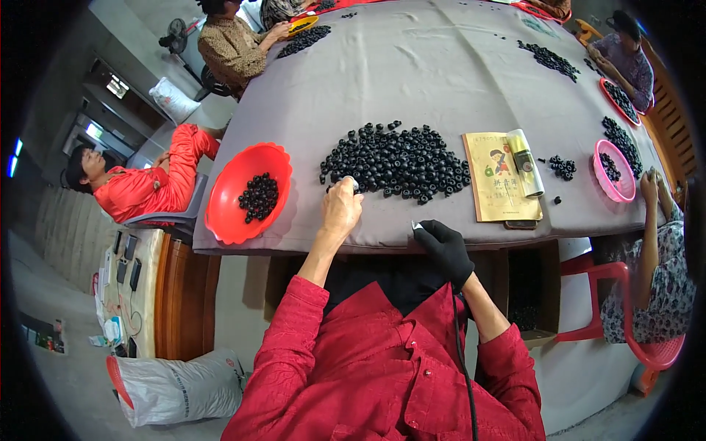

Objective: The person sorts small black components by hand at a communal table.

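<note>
A broad heap of small black ring-like parts (397,163) lies on the grey tablecloth before me. At its near left edge my left hand (342,209), bare, is closed in a pinch. Something small and pale grey shows at its fingertips; what it is I cannot make out. In a black glove, my right hand (446,251) is closed over the table's near edge, apart from the heap. A small pale, pointed tip sticks out from its fingers; the rest is hidden. Left of the heap stands a red scalloped bowl (229,192) holding a cluster of the same black parts.
A yellow booklet (485,198) with a clear roll (523,163) on it lies right of the heap. Beyond is a pink basket (624,189) with black parts. Other people sit around the table. A white sack (184,386) lies at lower left. A black cable (463,360) crosses my front.
</note>
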Demonstrator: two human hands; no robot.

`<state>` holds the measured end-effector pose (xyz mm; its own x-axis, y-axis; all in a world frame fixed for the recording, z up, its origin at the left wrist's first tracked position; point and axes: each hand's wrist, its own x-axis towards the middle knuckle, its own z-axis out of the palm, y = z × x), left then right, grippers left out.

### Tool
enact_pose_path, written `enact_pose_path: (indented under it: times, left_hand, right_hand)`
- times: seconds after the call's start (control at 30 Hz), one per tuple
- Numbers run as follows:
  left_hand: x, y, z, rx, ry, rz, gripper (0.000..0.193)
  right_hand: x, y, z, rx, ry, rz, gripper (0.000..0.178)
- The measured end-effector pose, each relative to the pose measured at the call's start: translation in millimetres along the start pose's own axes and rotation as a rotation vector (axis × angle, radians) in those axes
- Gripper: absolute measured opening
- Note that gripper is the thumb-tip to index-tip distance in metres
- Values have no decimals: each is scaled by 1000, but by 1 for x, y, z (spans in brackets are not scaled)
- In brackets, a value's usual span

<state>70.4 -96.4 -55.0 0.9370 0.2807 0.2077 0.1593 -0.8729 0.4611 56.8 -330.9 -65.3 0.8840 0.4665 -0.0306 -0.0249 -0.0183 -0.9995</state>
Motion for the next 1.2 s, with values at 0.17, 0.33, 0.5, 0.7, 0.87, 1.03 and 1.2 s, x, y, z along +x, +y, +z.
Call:
enact_pose_path:
  times: [0.17,0.33,0.5,0.7,0.87,1.03,1.2]
  left_hand:
    - [-18,9,0,-4,32,151,20]
    - [-32,25,0,-103,-73,171,23]
    - [-32,20,8,-145,21,303,20]
    - [-29,23,19,-72,72,376,14]
    - [-30,46,22,-781,-183,-23,14]
    - [-36,55,39,-1288,-314,-173,12]
    - [-40,59,45,-1431,-444,-150,12]
  right_hand:
    - [1,4,-3,-45,-8,13,26]
    - [0,1,-3,-42,-12,-29,25]
    - [1,6,-2,-5,-15,-7,25]
    - [0,2,0,-13,-1,-13,25]
    - [0,5,-4,34,31,3,25]
    - [1,1,-5,178,84,94,22]
    - [2,1,-9,244,64,59,22]
